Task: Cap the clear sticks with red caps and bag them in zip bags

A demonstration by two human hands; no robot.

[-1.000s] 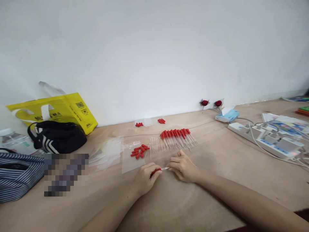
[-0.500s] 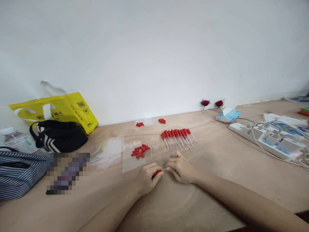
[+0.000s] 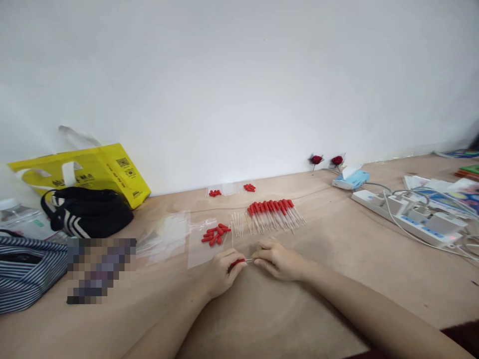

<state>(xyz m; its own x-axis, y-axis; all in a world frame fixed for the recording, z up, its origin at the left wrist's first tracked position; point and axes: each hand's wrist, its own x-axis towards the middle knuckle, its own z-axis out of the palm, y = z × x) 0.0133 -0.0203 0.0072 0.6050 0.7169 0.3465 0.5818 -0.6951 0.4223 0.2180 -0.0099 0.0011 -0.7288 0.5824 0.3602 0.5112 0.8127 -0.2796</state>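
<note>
My left hand (image 3: 223, 273) is closed around a red rubber dropper bulb (image 3: 237, 262). My right hand (image 3: 277, 260) pinches a thin, clear dropper tube (image 3: 250, 260), whose end meets the bulb's mouth between the two hands; how deep it sits I cannot tell. Beyond my hands lies a row of droppers (image 3: 275, 214), red bulbs fitted on clear tubes. Left of that row are several loose tubes (image 3: 237, 224). Several loose red bulbs (image 3: 215, 234) rest on a clear zip bag (image 3: 197, 254).
Smaller groups of red bulbs (image 3: 249, 188) lie near the wall. More clear bags (image 3: 168, 237) are to the left, beside a black bag (image 3: 93, 213) and a yellow bag (image 3: 127, 177). On the right stand a power strip (image 3: 404, 219) with cables and a tissue pack (image 3: 351, 179).
My right hand has flattened, its raised forefinger lowered, still pinching the tube. Both hands stay together at the bulb. The whole view has shifted slightly.
</note>
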